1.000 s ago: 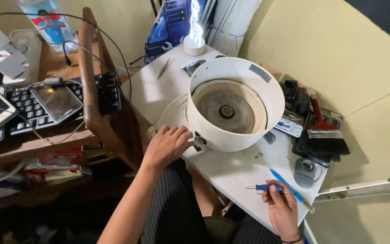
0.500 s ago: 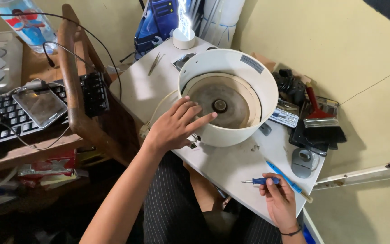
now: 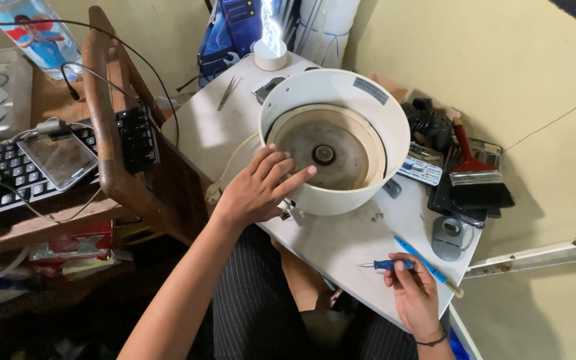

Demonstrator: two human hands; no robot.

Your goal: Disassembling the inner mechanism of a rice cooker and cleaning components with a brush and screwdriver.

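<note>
White drum (image 3: 368,107) under left fingers (image 3: 281,170)

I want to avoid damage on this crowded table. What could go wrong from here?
The white round housing sits near the table's front edge; the left hand pressing on its rim might tip or slide it. The blue screwdriver in the right hand lies at the edge and could drop. The housing's cord hangs off the side and may snag.

Bare tabletop (image 3: 341,243) between hands
</note>
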